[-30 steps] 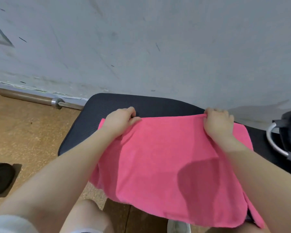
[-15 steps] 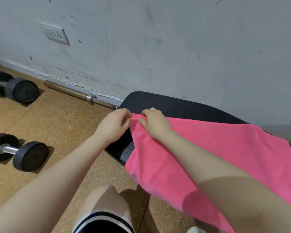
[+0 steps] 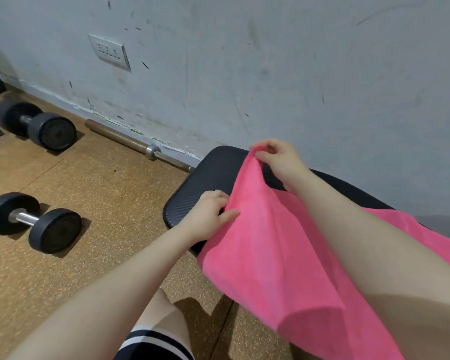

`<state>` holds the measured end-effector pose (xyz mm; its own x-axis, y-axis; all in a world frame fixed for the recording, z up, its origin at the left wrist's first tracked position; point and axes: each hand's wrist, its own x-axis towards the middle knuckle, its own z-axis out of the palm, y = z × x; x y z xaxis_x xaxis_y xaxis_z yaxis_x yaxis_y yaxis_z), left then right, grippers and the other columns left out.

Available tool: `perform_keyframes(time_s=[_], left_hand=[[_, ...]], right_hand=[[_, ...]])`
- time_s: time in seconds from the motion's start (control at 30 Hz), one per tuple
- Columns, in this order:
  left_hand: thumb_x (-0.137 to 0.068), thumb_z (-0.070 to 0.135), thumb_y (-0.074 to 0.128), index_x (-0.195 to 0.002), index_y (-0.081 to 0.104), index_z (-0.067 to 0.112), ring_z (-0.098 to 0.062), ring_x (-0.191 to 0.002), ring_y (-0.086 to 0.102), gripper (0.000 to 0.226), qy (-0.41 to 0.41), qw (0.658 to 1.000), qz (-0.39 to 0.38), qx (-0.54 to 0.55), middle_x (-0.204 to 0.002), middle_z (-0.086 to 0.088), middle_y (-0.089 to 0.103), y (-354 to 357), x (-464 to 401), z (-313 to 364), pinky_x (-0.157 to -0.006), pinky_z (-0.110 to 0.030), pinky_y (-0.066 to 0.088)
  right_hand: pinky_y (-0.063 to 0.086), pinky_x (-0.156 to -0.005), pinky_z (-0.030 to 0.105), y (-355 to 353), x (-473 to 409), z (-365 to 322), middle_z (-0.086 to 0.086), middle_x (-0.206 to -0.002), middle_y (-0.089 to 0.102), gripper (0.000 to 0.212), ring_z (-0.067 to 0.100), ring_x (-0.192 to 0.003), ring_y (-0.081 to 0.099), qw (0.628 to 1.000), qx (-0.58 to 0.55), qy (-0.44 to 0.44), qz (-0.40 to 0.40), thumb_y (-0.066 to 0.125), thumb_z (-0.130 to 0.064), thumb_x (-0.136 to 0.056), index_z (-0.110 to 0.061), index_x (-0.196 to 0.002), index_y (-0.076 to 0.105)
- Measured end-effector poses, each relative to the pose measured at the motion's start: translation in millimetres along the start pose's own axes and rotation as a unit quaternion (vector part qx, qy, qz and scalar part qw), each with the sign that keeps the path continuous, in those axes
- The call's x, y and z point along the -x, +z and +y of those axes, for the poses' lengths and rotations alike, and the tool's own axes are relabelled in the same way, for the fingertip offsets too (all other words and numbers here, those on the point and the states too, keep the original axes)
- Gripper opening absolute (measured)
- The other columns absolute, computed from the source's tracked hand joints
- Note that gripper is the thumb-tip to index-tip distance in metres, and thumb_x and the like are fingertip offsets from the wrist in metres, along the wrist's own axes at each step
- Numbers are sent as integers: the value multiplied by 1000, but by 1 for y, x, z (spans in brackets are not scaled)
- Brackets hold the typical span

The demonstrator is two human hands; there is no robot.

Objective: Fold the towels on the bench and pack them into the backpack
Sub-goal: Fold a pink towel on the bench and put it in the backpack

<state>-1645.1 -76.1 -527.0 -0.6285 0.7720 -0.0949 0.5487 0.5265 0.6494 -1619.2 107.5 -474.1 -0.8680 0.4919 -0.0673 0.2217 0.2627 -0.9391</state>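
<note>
Slippage is the risk: right hand [image 3: 278, 161] pinches the towel [image 3: 270, 255] corner aloft, left hand [image 3: 208, 216] pinches its edge, and much cloth overhangs the bench [image 3: 200, 178].

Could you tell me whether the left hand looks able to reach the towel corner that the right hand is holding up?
Probably yes: the left hand already pinches the pink towel just below the right hand, with only bare bench between.

One bright pink terry towel [image 3: 278, 255] drapes over one black padded bench [image 3: 203, 178], with two bare hands in view. Two black round-headed dumbbells [image 3: 34, 222] lie on the floor, plus one steel barbell bar [image 3: 140, 146] and one white wall socket [image 3: 109, 51].
</note>
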Motion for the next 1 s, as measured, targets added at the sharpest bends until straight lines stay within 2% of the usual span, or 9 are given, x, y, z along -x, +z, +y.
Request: perform_keyframes(time_s=[0.1, 0.23, 0.33, 0.4, 0.5, 0.57, 0.63, 0.8, 1.0], left_hand=[[-94, 27, 47, -79, 53, 6, -19, -73, 51, 27, -70, 989, 79, 108, -76, -5, 57, -15, 1, 2, -58, -29, 29], [-94, 27, 47, -75, 53, 17, -15, -73, 51, 22, -121, 974, 140, 131, -73, 3, 58, -42, -5, -7, -57, -27, 33], [-92, 32, 50, -84, 56, 14, -22, -80, 54, 20, -150, 971, 174, 62, -82, -4, 62, -51, -12, -19, -64, -29, 34], [-92, 34, 51, -95, 55, 12, -29, -87, 58, 23, -171, 968, 184, 12, -90, -11, 64, -52, -17, -29, -71, -35, 42], [-91, 31, 52, -121, 45, 7, -37, -107, 51, 39, -193, 962, 165, -96, -115, -17, 56, -45, -18, -37, -83, -44, 41], [-90, 28, 54, -124, 47, 4, -40, -111, 46, 42, -133, 956, 191, -176, -121, -20, 49, -30, -17, -28, -88, -47, 39], [-87, 24, 55, -107, 59, 4, -40, -100, 51, 29, -6, 961, 212, -177, -108, -20, 54, -10, -18, -8, -81, -45, 42], [-81, 31, 42, -80, 63, 9, -32, -71, 56, 30, 289, 948, 72, -110, -78, -11, 56, 59, -21, 79, -61, -40, 51], [-82, 38, 39, -89, 64, 11, -29, -76, 60, 38, 512, 844, -126, -100, -86, -10, 59, 144, 3, 162, -62, -33, 53]], right_hand=[[47, -74, 22, -12, -15, 7, -3, -76, 63, 21, 3, -68, 58, 995, 33, 1, 91, 56, 2, -83, -15, -88, 68], [47, -78, 25, -7, -38, 5, -3, -79, 64, 19, 8, -76, 60, 981, 128, -16, 141, 58, -7, -83, -14, -93, 72], [49, -58, 18, 15, -49, -9, 2, -72, 65, 21, 2, -56, 61, 992, 22, -21, 125, 50, -1, -88, -12, -98, 66], [51, -74, 19, 26, -48, -10, 6, -95, 67, 32, 4, -75, 63, 996, 26, -20, 88, 50, -4, -90, -10, -120, 58], [44, -69, 8, 25, -26, 2, -6, -97, 53, 56, -2, -68, 54, 997, 71, 26, 6, 47, -8, -91, -21, -143, 32], [40, -92, 17, 11, -4, 18, -3, -123, 51, 54, 11, -102, 58, 992, 122, 27, -10, 47, -7, -91, -16, -143, 32], [28, -95, 10, -15, 23, 38, 9, -139, 44, 45, 21, -125, 46, 981, 195, 11, 14, 50, -2, -91, -7, -135, 44], [29, -94, 13, -111, 102, 80, 15, -128, 54, 31, 26, -120, 50, 952, 268, 43, 143, 52, -1, -89, -2, -120, 58], [37, -98, 31, -201, 177, 119, 17, -120, 59, 29, 31, -113, 54, 892, 296, 181, 291, 50, -8, -89, -4, -115, 61]])
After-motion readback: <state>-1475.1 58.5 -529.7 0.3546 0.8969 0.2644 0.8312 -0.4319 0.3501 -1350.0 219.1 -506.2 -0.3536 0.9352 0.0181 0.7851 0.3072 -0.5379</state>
